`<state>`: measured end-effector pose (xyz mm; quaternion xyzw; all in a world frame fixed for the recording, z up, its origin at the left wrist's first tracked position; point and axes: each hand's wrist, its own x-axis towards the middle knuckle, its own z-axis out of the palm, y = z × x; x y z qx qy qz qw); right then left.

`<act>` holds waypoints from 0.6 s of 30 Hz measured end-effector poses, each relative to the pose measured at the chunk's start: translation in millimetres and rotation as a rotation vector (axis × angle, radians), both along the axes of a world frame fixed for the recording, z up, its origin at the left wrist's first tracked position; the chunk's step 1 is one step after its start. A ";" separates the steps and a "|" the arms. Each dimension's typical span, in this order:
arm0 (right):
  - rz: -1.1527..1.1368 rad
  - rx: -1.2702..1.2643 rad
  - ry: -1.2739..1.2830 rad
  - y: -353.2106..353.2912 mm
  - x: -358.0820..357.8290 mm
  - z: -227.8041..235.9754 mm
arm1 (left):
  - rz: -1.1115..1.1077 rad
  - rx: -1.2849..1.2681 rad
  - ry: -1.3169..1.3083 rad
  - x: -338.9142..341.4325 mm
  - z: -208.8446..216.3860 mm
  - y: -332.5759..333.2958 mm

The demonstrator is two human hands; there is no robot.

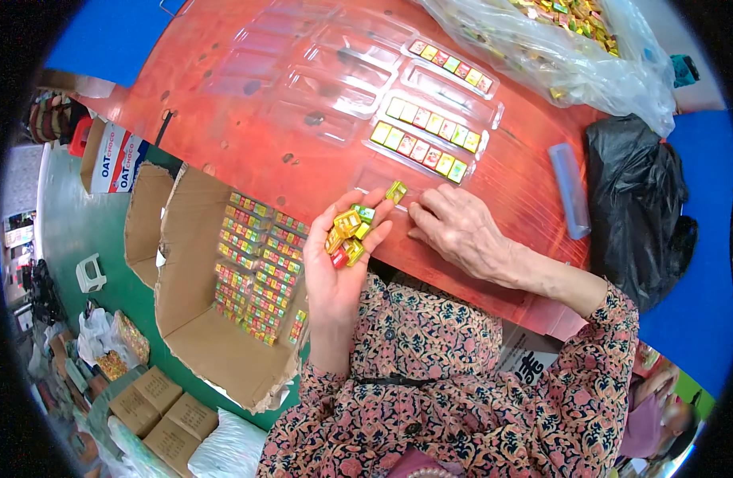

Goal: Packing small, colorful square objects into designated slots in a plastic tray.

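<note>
My left hand [340, 247] is palm up with its fingers curled around a small heap of shiny wrapped cubes [348, 225], mostly yellow and green with one red. A single yellow-green wrapped cube [396, 190] sits at its fingertips. Close to its right, my right hand [460, 229] is over the table edge with fingers bent and closed; what they hold, if anything, is hidden. Under both hands lies part of a clear plastic tray [372, 176]. Beyond it, a row of red, yellow and green cubes [418, 150] fills a tray slot, with two more filled rows farther back.
More clear trays [335, 72] lie on the red table [215, 103]. At the back right is a plastic bag [542, 60] of wrapped cubes, with a black bag [633, 199] and a clear blue strip [570, 191] nearby. An open carton [195, 303] at left holds filled trays.
</note>
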<state>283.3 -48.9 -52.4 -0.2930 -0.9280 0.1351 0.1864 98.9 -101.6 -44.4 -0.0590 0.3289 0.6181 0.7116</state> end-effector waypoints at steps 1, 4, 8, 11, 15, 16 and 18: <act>-0.001 -0.002 0.000 2.1 0.1 -1.1 | -0.001 -0.002 0.000 0.9 -0.8 2.5; -0.022 -0.020 0.103 8.3 -2.5 -0.3 | -0.007 0.014 0.024 2.0 -2.8 8.6; -0.047 0.000 0.087 18.8 -11.0 1.2 | 0.001 0.013 0.017 -0.2 -3.9 11.4; -0.009 0.012 0.089 28.9 -16.7 1.7 | 0.013 -0.003 0.003 0.8 -3.2 12.6; -0.003 0.033 0.062 36.0 -20.8 -4.7 | 0.018 0.007 -0.025 -1.5 -6.8 13.3; -0.004 0.028 0.075 36.8 -21.9 -5.9 | 0.021 0.006 -0.023 -3.0 -7.4 13.5; -0.023 -0.016 0.140 36.7 -22.7 -3.7 | 0.009 0.026 -0.045 -4.7 -8.0 14.2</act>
